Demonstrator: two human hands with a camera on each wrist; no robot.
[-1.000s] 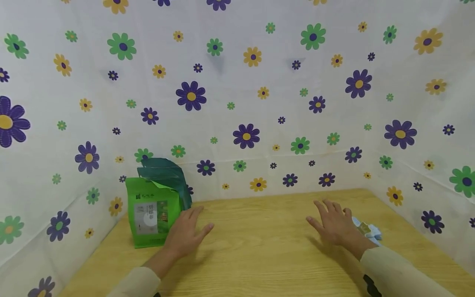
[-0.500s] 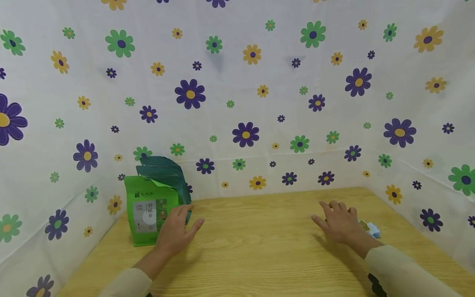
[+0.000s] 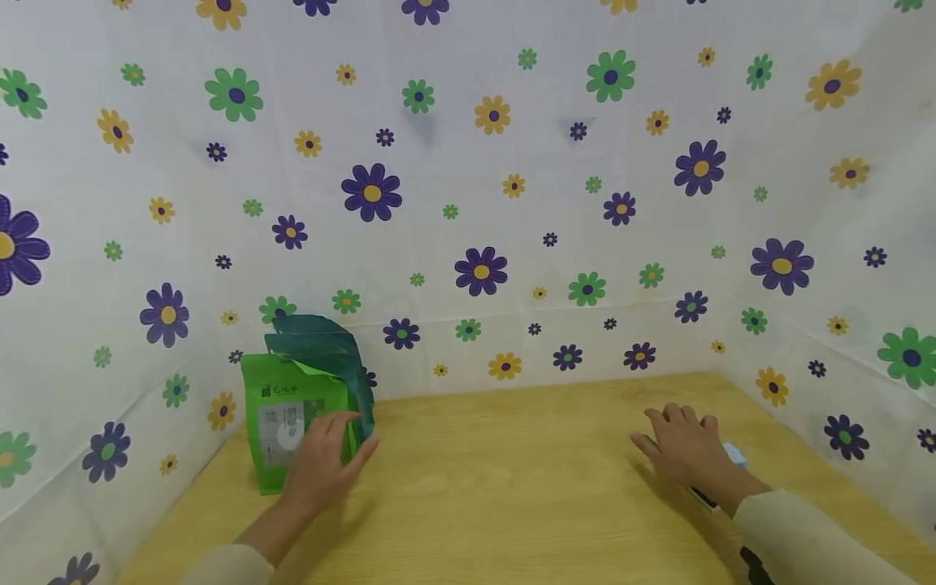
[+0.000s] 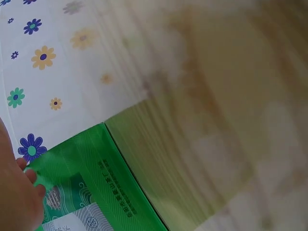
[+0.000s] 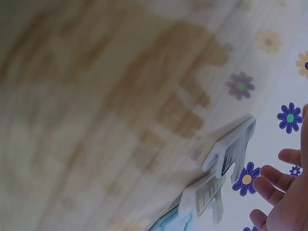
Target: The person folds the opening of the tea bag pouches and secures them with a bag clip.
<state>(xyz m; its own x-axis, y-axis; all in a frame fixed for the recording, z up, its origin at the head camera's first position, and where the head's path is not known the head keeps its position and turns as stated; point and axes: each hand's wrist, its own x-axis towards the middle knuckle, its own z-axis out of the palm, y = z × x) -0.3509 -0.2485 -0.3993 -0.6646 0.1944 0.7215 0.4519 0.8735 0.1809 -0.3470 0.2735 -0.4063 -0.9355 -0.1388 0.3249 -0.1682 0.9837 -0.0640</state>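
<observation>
The green pouch (image 3: 296, 422) stands upright at the 9 o'clock side of the worktop (image 3: 512, 487), tucked close to the flowered backdrop (image 3: 468, 203), with a darker teal pouch (image 3: 329, 349) standing just behind it at 12 o'clock. The left hand (image 3: 322, 465) is right on the green pouch's front face, fingers (image 3: 338, 426) spread and loosely curved against the panel, thumb out toward 3 o'clock near its right edge. The left wrist view shows fingertips touching the printed front; whether they have closed round an edge, one cannot tell.

It looks a light thing, thin glossy film with a folded top, likely to dent under a squeeze and tip if nudged high. The sensible hold, by that look, is across the body, thumb on one side edge and fingers on the other, low enough to keep it upright.

Over at 3 o'clock, the right hand (image 3: 683, 447) lies palm down, fingers relaxed and slightly apart, over small pale-blue packets (image 3: 734, 455) lying flat on the worktop. The right wrist view shows those sachets (image 5: 216, 178), barcodes up, apart from the fingers there; head view cannot settle whether the palm touches them.
</observation>
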